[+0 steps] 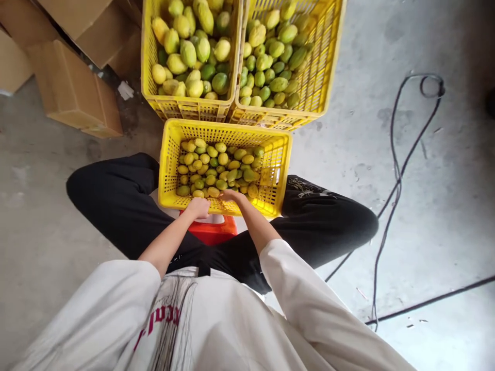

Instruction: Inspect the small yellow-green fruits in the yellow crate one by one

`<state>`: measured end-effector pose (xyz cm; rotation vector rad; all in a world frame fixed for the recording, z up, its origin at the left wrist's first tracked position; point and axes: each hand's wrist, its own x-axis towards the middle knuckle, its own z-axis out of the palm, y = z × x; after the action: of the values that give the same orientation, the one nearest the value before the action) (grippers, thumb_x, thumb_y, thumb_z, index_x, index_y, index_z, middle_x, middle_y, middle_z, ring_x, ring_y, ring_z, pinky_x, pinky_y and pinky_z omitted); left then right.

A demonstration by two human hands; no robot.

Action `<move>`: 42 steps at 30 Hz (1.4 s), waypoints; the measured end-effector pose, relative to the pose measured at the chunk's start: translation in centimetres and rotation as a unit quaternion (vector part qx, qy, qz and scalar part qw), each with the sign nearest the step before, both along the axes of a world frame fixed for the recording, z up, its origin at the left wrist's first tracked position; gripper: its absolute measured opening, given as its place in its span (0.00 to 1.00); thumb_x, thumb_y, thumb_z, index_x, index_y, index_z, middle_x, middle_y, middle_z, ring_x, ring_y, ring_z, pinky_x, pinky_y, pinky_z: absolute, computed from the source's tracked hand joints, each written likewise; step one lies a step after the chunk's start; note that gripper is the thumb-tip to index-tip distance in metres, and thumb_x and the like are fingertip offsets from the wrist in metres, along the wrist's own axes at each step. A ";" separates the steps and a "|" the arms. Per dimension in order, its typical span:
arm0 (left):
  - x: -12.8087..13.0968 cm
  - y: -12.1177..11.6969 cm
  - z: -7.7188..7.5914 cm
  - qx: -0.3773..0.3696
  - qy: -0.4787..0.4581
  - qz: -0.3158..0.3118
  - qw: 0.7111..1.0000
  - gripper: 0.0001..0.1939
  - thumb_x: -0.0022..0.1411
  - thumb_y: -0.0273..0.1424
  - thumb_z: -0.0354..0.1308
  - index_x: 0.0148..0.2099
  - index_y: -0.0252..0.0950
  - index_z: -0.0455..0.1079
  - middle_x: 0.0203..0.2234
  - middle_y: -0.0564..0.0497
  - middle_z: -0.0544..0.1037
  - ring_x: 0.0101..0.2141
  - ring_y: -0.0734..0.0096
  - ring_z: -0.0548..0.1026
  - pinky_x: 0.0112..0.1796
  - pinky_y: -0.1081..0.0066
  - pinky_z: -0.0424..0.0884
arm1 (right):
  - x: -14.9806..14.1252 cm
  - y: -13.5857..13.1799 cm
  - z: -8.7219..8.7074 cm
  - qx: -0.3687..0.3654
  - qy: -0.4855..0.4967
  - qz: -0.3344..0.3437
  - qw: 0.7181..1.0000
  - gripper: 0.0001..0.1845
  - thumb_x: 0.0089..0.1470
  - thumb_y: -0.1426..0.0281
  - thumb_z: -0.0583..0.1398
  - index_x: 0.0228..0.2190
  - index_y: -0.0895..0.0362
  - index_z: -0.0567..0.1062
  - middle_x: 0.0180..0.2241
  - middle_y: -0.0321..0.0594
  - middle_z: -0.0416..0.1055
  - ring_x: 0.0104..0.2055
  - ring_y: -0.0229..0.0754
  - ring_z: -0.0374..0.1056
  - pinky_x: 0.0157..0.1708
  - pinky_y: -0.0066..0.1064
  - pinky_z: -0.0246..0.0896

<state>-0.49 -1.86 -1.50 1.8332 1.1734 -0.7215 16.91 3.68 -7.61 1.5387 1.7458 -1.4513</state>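
Observation:
A yellow plastic crate [226,123] holding many yellow-green lemons [211,162] stands between my knees, at the middle of the view. My left hand [199,207] is closed over the crate's near rim, left of its middle, thumb side toward the lemons. Just to the right, my right hand [229,195] reaches over that same rim, close to the nearest lemons. Its fingers are mostly hidden, so I cannot tell whether it grips a lemon. Part of a red plastic stool [216,234] shows below the crate.
Two bigger yellow crates, a left one [185,109] and a right one [323,98], stand beyond, filled with lemons. Cardboard boxes [73,82] lie at the upper left. A black cable [398,180] loops over the concrete floor [359,118] at the right.

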 end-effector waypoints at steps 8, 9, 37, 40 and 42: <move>0.4 -0.5 0.4 0.008 -0.006 -0.052 0.999 0.27 0.73 0.39 0.67 0.66 0.26 0.78 0.59 0.29 0.84 0.61 0.42 0.83 0.58 0.57 0.78 | 0.5 7.1 -3.5 0.155 -0.063 -0.164 0.972 0.28 0.71 0.68 0.57 0.67 0.66 0.71 0.66 0.68 0.73 0.67 0.67 0.72 0.70 0.51 0.67; 0.4 -0.5 0.4 0.005 -0.008 -0.052 0.999 0.27 0.73 0.39 0.67 0.65 0.26 0.78 0.59 0.29 0.84 0.61 0.42 0.83 0.58 0.57 0.78 | 0.4 7.8 -4.1 0.167 -0.057 -0.198 0.964 0.31 0.67 0.68 0.60 0.67 0.66 0.69 0.67 0.70 0.71 0.67 0.68 0.71 0.70 0.53 0.66; 1.0 -1.0 0.5 -0.052 -0.037 -0.028 0.998 0.24 0.75 0.32 0.64 0.66 0.22 0.78 0.58 0.26 0.84 0.61 0.42 0.81 0.59 0.55 0.76 | -2.7 10.9 -7.4 0.098 -0.021 0.032 0.994 0.14 0.72 0.66 0.58 0.51 0.55 0.80 0.62 0.58 0.72 0.70 0.68 0.66 0.68 0.54 0.67; 1.0 -0.8 0.7 -0.058 -0.036 -0.022 0.997 0.24 0.75 0.32 0.63 0.66 0.22 0.77 0.57 0.26 0.84 0.60 0.42 0.82 0.59 0.55 0.77 | -3.9 11.8 -7.2 0.191 0.007 -0.012 0.981 0.25 0.72 0.72 0.51 0.64 0.59 0.74 0.70 0.59 0.65 0.76 0.64 0.57 0.75 0.55 0.59; 1.0 -0.8 0.8 -0.064 -0.042 -0.020 0.997 0.24 0.75 0.33 0.63 0.65 0.22 0.77 0.57 0.26 0.84 0.60 0.41 0.82 0.58 0.54 0.78 | -4.9 12.7 -7.5 0.196 0.007 -0.031 0.980 0.31 0.71 0.74 0.51 0.71 0.66 0.64 0.76 0.63 0.57 0.79 0.62 0.50 0.79 0.55 0.49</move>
<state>0.53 -2.65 -0.72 1.7672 1.0165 -0.7187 12.06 16.34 -15.10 1.7898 2.1035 -1.1953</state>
